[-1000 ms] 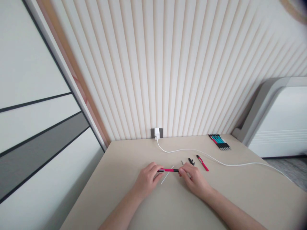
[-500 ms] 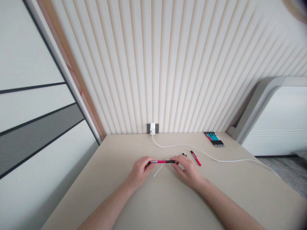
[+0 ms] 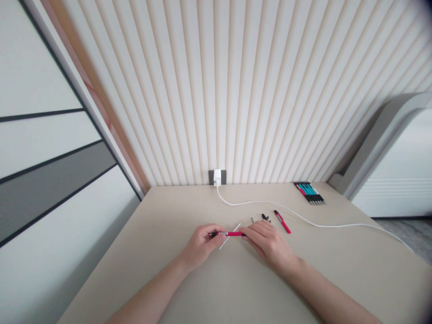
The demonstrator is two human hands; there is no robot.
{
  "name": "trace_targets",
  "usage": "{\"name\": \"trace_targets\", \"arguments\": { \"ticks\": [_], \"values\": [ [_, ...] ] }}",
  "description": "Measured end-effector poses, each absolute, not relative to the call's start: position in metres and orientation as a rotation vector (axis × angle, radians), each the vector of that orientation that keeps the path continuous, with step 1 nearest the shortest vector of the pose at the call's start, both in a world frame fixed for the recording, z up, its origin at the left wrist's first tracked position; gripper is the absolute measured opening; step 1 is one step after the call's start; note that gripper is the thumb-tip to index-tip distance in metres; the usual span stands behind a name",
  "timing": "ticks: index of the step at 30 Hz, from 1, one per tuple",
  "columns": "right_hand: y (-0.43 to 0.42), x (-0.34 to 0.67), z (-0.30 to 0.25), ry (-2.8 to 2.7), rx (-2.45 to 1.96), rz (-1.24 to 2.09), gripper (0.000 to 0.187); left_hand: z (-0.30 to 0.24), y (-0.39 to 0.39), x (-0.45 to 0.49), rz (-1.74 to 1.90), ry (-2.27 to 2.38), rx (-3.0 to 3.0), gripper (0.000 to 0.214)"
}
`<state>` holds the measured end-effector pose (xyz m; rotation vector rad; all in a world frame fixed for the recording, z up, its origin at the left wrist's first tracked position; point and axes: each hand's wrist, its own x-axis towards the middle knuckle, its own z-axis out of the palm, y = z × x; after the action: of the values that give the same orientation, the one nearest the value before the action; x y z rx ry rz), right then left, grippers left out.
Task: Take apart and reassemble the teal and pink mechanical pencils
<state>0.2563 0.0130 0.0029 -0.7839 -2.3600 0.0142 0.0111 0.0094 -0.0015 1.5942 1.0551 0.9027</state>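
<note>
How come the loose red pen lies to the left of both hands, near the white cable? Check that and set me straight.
Wrong side. The head view shows the loose red pen to the right of both the left hand and the right hand, near the white cable.

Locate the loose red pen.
In the head view, the red pen lies right of the right hand, just below the white cable, beside small black parts.

Reach beyond right hand crossed by white cable; black parts, loose red pen lying just past it; pen bundle at far right; thin white rod between hands; passage left of left hand possible up to wall.
</note>
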Motion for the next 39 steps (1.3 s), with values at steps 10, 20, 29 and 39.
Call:
{"name": "trace_targets", "arguments": {
  "ticks": [10,20,29,39],
  "values": [
    [0.01,0.255,0.003,-2.49,-0.843,-0.101,0.042,-0.002,0.009,0.015,1.038,1.115,1.415,0.035],
    [0.006,0.253,0.009,-2.483,-0.98,-0.052,0.03,-0.009,0.01,0.014,0.986,1.08,1.71,0.028],
    [0.013,0.258,0.005,-2.396,-0.969,0.024,0.034,0.0,0.005,0.014,0.981,1.142,1.863,0.025],
    [0.047,0.304,-0.002,-2.074,-1.537,-0.057,0.025,-0.008,0.014,0.012,1.141,1.236,1.501,0.034]
  ]
}}
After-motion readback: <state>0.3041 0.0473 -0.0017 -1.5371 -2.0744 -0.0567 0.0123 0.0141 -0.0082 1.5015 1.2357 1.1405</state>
